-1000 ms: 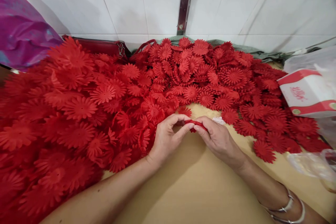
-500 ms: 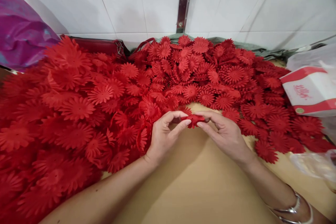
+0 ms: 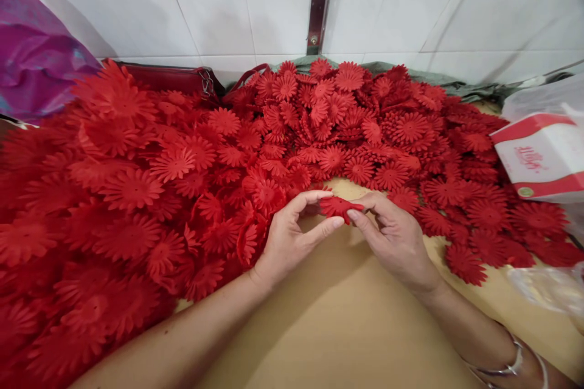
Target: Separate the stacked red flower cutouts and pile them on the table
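Between my two hands, over the near edge of the pile, is a red artificial flower piece [image 3: 336,207] with narrow petals. My left hand [image 3: 292,228] grips its left side between thumb and fingers. On the other side, my right hand [image 3: 393,236] pinches its right edge, thumb in front. The fingertips behind it are partly hidden, and I cannot tell whether it is one layer or several. A large heap of loose red flower pieces [image 3: 132,188] spreads to the left, and more flower pieces [image 3: 410,127] lie behind and to the right.
The tan tabletop [image 3: 337,316] shows in front of me. A red bag [image 3: 164,80] lies behind the heap, against the white tiled wall [image 3: 274,6]. Purple plastic [image 3: 36,48] is at the left; a red-and-white box [image 3: 541,155] and clear plastic [image 3: 542,285] are at the right.
The held flower piece has tilted, showing more of its face. My left thumb has slid to the right along its lower edge, and both hands stay close together.
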